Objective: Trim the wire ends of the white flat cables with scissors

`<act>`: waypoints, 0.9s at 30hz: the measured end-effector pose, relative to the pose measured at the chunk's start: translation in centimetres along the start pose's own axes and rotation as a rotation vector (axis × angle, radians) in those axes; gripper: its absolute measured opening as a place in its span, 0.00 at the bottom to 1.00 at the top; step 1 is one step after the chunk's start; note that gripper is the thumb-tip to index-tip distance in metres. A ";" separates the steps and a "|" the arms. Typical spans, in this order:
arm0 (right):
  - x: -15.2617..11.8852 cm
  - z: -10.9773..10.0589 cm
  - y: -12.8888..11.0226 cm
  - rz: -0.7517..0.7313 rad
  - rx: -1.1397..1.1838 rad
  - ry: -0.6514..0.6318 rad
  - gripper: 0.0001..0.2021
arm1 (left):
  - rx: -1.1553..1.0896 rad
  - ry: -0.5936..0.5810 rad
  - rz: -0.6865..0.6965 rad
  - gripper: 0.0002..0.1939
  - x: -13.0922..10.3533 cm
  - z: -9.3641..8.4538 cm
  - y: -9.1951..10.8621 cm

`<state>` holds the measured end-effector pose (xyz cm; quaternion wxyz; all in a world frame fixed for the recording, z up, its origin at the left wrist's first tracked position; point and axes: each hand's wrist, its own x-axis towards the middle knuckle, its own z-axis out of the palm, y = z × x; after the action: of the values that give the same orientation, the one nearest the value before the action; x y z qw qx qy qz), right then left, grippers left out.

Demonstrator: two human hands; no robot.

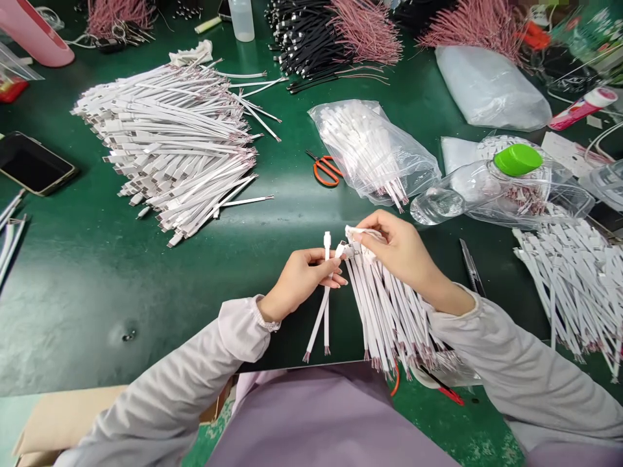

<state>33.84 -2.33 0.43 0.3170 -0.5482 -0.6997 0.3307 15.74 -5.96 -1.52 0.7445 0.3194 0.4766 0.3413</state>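
Note:
Pinched in my left hand [302, 274] are two short white cables [326, 321], their connectors up and their stripped wire ends hanging toward the table edge. My right hand [406, 250] is closed on a crumpled white cloth [364, 233], close to the connector of one held cable. Whether the cloth touches that connector, I cannot tell. Under the right hand lies a bunch of similar white cables [384, 305], its wire ends reaching the near edge; the hand and cloth hide part of its connector end.
A large heap of white cables [180, 143] lies at left, near a phone [36, 162]. Orange-handled scissors [327, 171], a bag of cables [370, 149] and a green-capped bottle [477, 178] stand beyond my hands. A utility knife [471, 266] and more white cables [574, 285] lie right.

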 end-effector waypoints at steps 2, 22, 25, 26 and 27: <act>0.0 -0.1 -0.3 0.038 0.129 -0.082 0.07 | -0.004 0.001 0.004 0.04 0.0 0.1 0.0; -0.5 0.7 -1.4 -0.191 -0.127 -0.126 0.04 | -0.063 -0.010 -0.008 0.06 0.0 -0.1 0.1; 0.4 0.2 -0.7 -0.108 -0.166 -0.035 0.06 | -0.057 0.001 -0.013 0.04 -0.1 0.0 0.3; 0.6 -0.1 -0.6 -0.056 -0.120 -0.027 0.06 | -0.056 0.005 -0.018 0.03 -0.2 0.1 0.3; 0.9 -0.3 -0.6 -0.012 -0.058 -0.049 0.06 | -0.054 0.008 -0.020 0.03 -0.2 0.1 0.3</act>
<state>33.60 -1.56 1.18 0.2855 -0.5446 -0.7200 0.3217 15.71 -5.93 -1.13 0.7543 0.2930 0.4735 0.3478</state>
